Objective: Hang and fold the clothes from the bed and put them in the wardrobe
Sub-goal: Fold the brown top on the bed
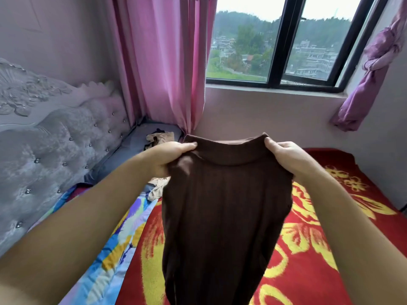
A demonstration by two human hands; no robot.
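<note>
Garment: we hold a brown ribbed top [224, 208] up in the air above the bed [319, 238], its collar edge uppermost and its body hanging straight down toward us.
Why held so: gripped at both upper corners, the cloth drops flat and open, which we judge lets us see its shape before folding or hanging it.
Left hand [169, 158]: it pinches the top's left shoulder, thumb on the near face, fingers [189, 145] curled over the upper edge onto the far side.
Right hand [286, 156]: it grips the right shoulder the same way, thumb in front, fingers wrapped tightly round bunched cloth.
Arm pose: both forearms reach forward and slightly inward, hands level with each other and well apart, keeping the collar stretched between them.
Still on the bed: a beige garment [158, 188] lies just beside the hanging top near the left wrist, and another beige and dark piece [159, 137] lies further back by the pink curtain [163, 62].
Wardrobe: not in view.
Stage: we judge the sorting is underway, this top neither folded nor hung yet.
</note>
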